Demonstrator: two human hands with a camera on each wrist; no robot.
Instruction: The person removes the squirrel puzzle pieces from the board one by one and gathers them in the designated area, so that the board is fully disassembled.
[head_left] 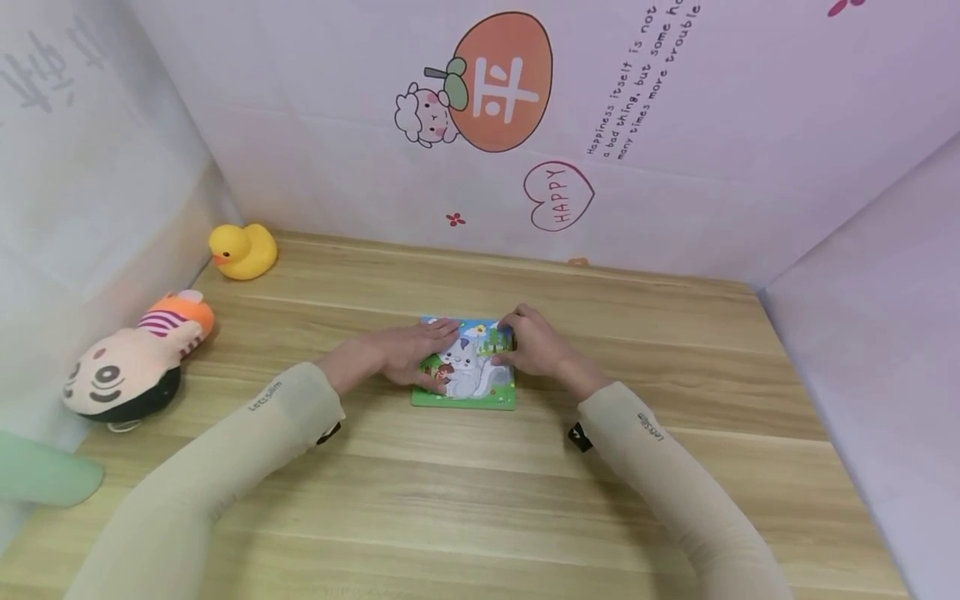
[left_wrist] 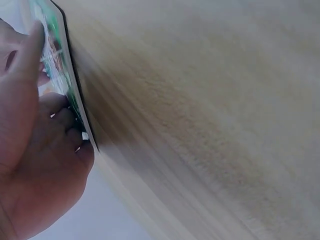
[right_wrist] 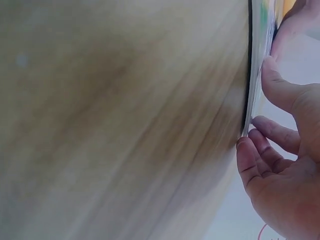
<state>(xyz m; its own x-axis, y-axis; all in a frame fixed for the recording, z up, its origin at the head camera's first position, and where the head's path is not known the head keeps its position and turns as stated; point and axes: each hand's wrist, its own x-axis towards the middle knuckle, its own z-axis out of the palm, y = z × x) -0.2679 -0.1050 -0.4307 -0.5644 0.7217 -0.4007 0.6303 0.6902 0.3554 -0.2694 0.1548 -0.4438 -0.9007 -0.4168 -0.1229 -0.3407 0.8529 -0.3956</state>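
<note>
Head view, left to right: plush doll [head_left: 131, 367] and rubber duck [head_left: 242, 251] sit at table's [head_left: 675, 467] left edge, clear of work. Left hand [head_left: 408, 350] lies flat on puzzle board [head_left: 468, 367] mid-table, pinning it. Right hand [head_left: 536, 342] has fingers curled at board's right edge, apparently steadying it.

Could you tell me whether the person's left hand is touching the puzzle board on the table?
Touching. In the head view the left hand lies flat on the puzzle board, and the left wrist view shows its fingers against the board's edge.
</note>
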